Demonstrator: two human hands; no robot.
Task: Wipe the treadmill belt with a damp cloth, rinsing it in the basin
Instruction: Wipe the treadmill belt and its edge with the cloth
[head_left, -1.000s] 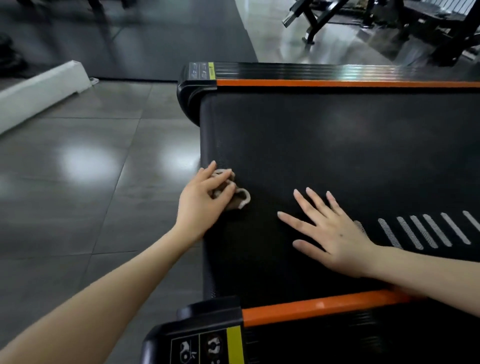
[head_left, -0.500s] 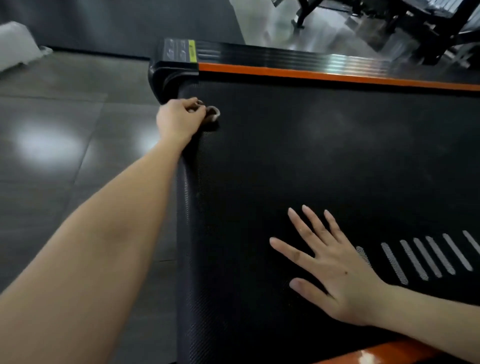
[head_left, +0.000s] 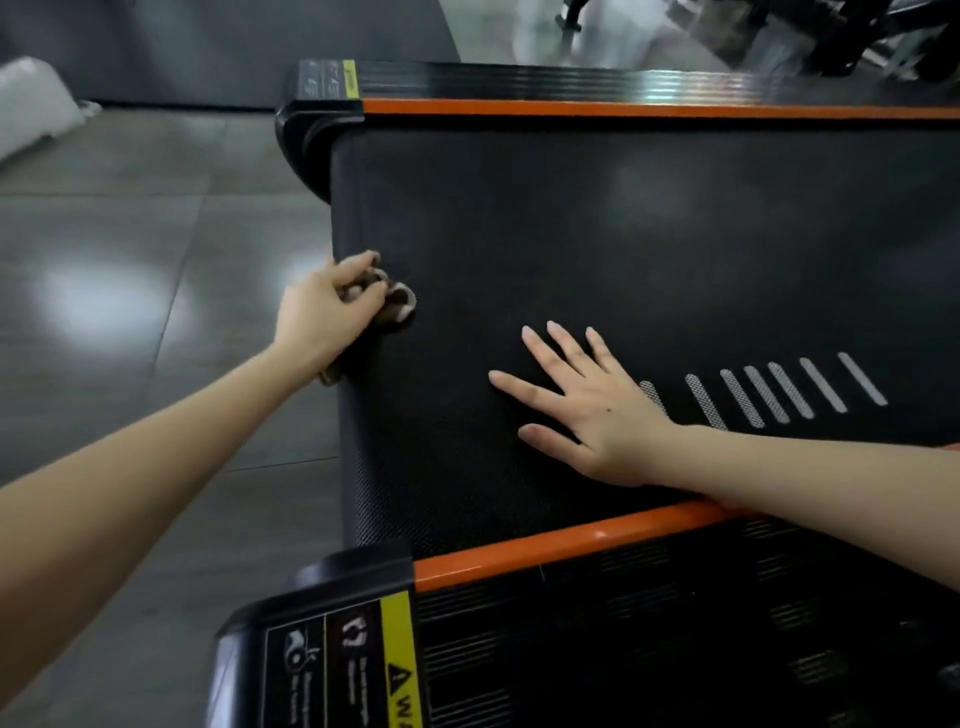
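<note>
The black treadmill belt (head_left: 597, 249) fills the middle of the view, with white slanted stripes at the right. My left hand (head_left: 324, 312) grips a small brown and white cloth (head_left: 399, 302) and holds it on the belt's left end, fingers curled round it. A bit of the cloth shows under the wrist. My right hand (head_left: 587, 405) lies flat on the belt with fingers spread, to the right of the cloth and nearer to me. No basin is in view.
Orange side rails (head_left: 623, 108) run along the far and near sides of the belt, with black end caps and a yellow warning label (head_left: 400, 660) on the near one. Grey tiled floor (head_left: 130, 291) lies to the left. Gym machines stand at the far right.
My left hand has drawn the cloth back along the belt's left end, from the far corner toward me. My right hand has stayed flat on the belt.
</note>
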